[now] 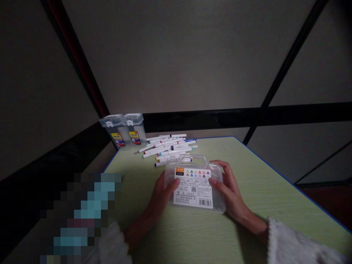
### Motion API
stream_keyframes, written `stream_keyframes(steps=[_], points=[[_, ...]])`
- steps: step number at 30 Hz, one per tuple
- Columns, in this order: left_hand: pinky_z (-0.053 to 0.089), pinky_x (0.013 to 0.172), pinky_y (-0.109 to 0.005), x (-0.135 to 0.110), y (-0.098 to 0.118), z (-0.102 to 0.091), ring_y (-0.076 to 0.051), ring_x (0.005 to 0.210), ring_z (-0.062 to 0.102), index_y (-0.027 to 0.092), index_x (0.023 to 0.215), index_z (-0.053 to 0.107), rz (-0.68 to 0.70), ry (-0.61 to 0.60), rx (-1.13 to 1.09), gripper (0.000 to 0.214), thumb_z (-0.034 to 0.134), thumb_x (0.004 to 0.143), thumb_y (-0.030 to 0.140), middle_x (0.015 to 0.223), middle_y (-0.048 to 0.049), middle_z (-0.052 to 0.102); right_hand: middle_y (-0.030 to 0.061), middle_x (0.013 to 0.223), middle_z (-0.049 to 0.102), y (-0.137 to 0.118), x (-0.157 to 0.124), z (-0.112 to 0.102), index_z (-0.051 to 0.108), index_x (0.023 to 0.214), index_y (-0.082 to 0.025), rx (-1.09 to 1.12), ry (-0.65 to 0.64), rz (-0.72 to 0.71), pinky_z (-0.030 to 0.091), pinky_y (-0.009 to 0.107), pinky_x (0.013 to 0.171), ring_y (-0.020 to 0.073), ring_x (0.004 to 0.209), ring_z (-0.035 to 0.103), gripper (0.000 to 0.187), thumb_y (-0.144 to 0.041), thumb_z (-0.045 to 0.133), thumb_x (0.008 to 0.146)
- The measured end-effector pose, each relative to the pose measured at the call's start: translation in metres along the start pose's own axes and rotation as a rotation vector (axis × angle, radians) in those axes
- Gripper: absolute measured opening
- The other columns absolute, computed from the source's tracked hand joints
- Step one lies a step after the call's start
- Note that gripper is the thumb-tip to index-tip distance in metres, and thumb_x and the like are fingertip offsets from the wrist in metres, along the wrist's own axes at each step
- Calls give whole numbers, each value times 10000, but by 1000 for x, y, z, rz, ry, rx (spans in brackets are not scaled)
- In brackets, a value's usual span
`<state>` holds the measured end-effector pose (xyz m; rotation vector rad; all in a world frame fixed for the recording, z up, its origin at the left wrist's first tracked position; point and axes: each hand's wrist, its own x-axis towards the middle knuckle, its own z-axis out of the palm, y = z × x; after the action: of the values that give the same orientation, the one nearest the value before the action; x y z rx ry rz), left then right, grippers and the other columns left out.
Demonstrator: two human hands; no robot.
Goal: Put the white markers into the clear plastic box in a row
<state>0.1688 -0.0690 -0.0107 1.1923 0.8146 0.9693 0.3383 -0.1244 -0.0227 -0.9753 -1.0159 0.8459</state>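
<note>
A clear plastic marker case [195, 183] with a white printed label and a carry handle lies on the pale green table [264, 198]. My left hand [162, 196] grips its left side, thumb on the lid. My right hand [229, 192] grips its right side, fingers curled round the edge and thumb on the label. Just beyond the case lies a loose pile of several white markers [169, 146] with coloured caps.
Two clear boxes [125, 129] with yellow and red labels stand at the table's far left corner. The table has a blue edge [271, 165] running along its right side. A dark rail and slanted bars cross behind it. A blurred patch sits at lower left.
</note>
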Motion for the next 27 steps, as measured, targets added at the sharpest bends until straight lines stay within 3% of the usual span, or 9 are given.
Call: stream_keyframes(steps=[4,11,16,27], points=[[475,707,-302,0,-1,-2,-226,854,611,134,918,569,-6,-13,62,343,620,652,345,859,-70,669,-23,718,542,2,5,-2,452,917,-229,-42,17,61,402,228,479,123,579,511,242,-368,563,754],[463,671,-282,-2,1,-1,-209,807,614,143,894,575,-14,-50,82,313,617,653,338,827,-52,668,-39,548,471,1,10,-3,498,735,-197,-93,11,62,329,221,408,107,449,425,281,-476,487,770],[457,672,-277,-2,1,-2,-197,767,614,140,874,587,-3,-63,98,294,615,654,333,809,-47,667,-46,506,443,0,11,-3,471,630,-199,-147,48,41,304,220,404,106,438,395,271,-435,495,762],[457,638,-280,-2,2,-1,-218,770,615,132,834,586,-47,-54,65,289,629,629,332,764,-57,668,-54,477,407,-3,12,-3,434,585,-204,-220,19,27,290,218,402,104,432,370,295,-430,474,772]])
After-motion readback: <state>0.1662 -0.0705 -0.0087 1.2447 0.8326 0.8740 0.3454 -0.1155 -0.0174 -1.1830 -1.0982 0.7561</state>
